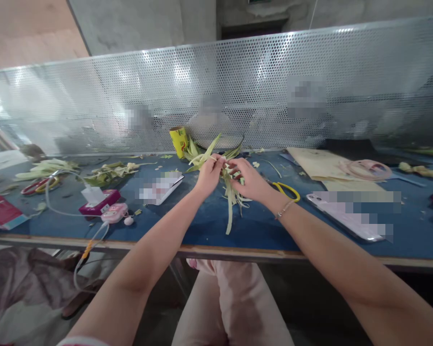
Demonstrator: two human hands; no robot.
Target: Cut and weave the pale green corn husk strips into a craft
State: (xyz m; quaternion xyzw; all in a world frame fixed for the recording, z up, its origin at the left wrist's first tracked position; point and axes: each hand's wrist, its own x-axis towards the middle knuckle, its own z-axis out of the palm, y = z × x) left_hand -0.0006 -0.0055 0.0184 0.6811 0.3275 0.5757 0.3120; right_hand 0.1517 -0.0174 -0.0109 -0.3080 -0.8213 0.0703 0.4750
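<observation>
Over the middle of the blue table, my left hand [209, 174] pinches pale green corn husk strips [229, 211] near their upper end. My right hand [247, 179] meets it from the other side, fingers bent and closed on the same strips. Long ends hang below my hands towards the table's front edge. Just behind my left hand lie broader husk leaves [212, 150]. The exact spot between my fingertips is partly hidden. Close to my right wrist rests a yellow handle loop [287, 191], probably scissors, partly covered by my arm.
A phone [163, 187] lies left, another [342, 216] right. Behind stands a yellow printed container [179, 142] before a perforated metal screen [238, 72]. A purple adapter [100, 203] with cables, husk piles [110, 173] and red-yellow scissors [39, 186] occupy the left; brown paper [321, 163] lies right.
</observation>
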